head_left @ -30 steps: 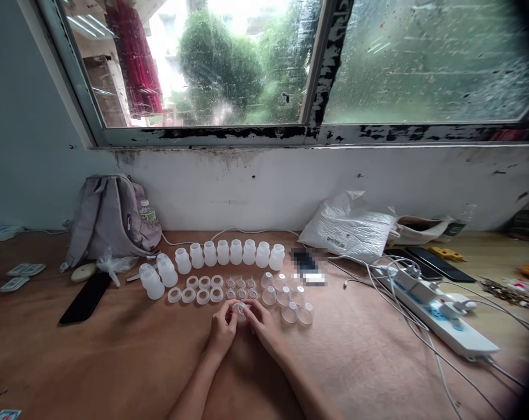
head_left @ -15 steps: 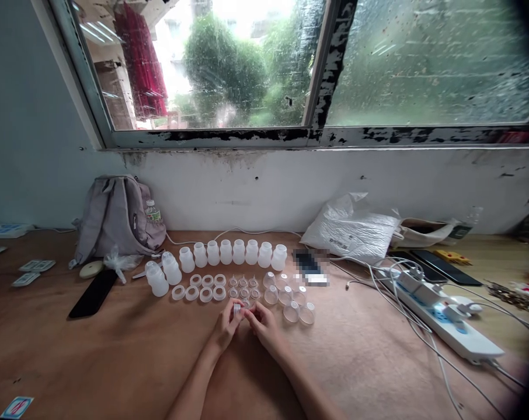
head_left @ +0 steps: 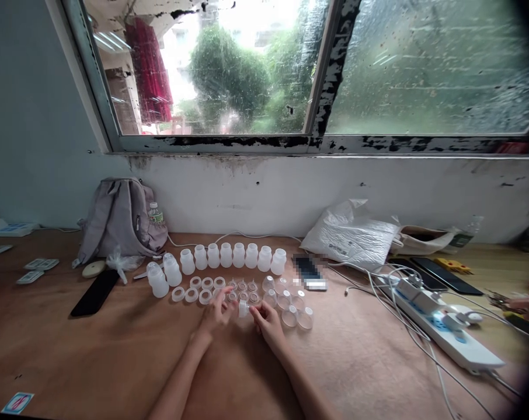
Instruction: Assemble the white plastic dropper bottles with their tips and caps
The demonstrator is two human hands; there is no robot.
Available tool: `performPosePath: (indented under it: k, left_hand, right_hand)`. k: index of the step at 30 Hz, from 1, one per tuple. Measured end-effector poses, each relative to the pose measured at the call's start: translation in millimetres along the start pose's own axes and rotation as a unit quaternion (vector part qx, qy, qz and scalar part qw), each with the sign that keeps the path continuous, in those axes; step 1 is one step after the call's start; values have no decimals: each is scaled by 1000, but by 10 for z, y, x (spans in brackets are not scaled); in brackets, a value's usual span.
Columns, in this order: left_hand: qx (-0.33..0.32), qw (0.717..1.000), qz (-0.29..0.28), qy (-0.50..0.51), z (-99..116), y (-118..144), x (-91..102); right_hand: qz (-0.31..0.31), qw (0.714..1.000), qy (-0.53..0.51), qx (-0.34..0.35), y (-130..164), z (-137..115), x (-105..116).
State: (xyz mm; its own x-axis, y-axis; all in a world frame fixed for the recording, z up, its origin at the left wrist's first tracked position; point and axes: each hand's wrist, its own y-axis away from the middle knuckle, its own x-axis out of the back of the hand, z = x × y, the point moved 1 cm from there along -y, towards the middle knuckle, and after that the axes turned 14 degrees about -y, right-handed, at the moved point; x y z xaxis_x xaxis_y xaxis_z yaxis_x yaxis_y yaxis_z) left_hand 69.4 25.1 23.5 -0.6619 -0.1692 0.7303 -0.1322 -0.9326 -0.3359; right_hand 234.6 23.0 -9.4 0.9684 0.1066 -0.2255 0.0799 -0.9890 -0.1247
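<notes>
Small baby-bottle parts stand in groups on the brown table. My right hand (head_left: 267,321) pinches a ribbed, translucent bottle collar (head_left: 243,308) by its right side; whether a nipple sits inside it is too small to tell. My left hand (head_left: 215,315) is open to the left of the collar, apart from it, its fingers reaching over the white rings (head_left: 191,294). Clear silicone nipples (head_left: 242,286) lie just beyond both hands. Clear dome caps (head_left: 289,315) stand to the right. Behind is a row of frosted bottles (head_left: 226,255), with two capped ones (head_left: 172,271) at the left end.
A grey backpack (head_left: 115,216) and black phone (head_left: 93,293) lie at left. A pixelated phone (head_left: 309,271), silver plastic bag (head_left: 352,233), and white power strip (head_left: 457,341) with cables are at right. Another person's hand (head_left: 527,305) shows at the right edge.
My left hand has come off the collar and moved left, its fingers opening. The right hand keeps the collar. Another person's hand has appeared at the right edge; the view has shifted slightly.
</notes>
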Motion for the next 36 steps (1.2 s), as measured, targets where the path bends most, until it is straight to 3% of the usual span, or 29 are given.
performPosePath:
  k: [3,7,11,17,20,22,23,26,28,36]
  left_hand:
    - [118,977,82,-157,-199,-281,314]
    - [215,919,55,-325,-454,-686,666]
    - [220,908,45,-354,-603,-911,794]
    - [198,908,64,-363,-671,-957,803]
    - [168,911,102,-364,-552,-862,825]
    - [142,908,156,-362,-413,-743,839]
    - [109,906,209,-352,-331,-669,840]
    - [6,900,323,-293,-109,-412,761]
    - [-35,912,332,-237,-20,-236,624]
    - [-92,973,190,-92,-31,270,-73]
  right_hand:
    - [17,1000,-9,-4,-12,-21,13]
    - [12,1000,3,-1,-6,-17,-5]
    - [14,1000,4,-2,-15,24,-2]
    - [18,1000,6,-1,-32,73,8]
    - [22,1000,4,-4,-37,81,7]
    - [24,1000,3,-5,-40,82,5]
    - [23,1000,3,-4,-42,81,3]
    - [22,1000,6,0,-42,67,-8]
    - [23,1000,5,3,-40,55,-14]
    - [42,998,-53,3,-35,60,9]
